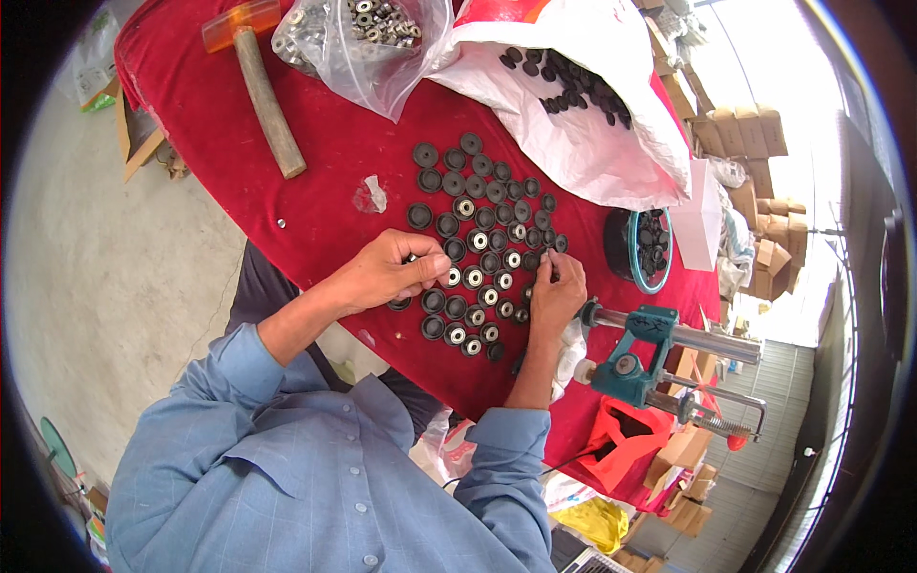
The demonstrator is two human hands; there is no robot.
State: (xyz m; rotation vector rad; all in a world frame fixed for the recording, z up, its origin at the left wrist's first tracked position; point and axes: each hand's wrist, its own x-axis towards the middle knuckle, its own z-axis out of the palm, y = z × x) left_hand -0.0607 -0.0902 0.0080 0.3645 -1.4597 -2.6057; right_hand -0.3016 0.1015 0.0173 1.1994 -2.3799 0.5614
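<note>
While black round parts (478, 239) lie in rows on the red cloth (325, 153), I log my left hand (392, 272) pinching one near them, right hand (557, 291) fingertips pressed on another, hammer (263, 86) far left.

I see a table (334, 153) draped in red cloth running across my view. To the left lies a bare grey concrete floor (105, 277). At the upper right, brown cardboard boxes (759, 134) are stacked, with more boxes (778, 234) below them, all washed out by strong daylight from that side. Further down on the right is a pale tiled floor (778, 439). Flat cardboard (134, 143) leans by the table's left edge.
</note>
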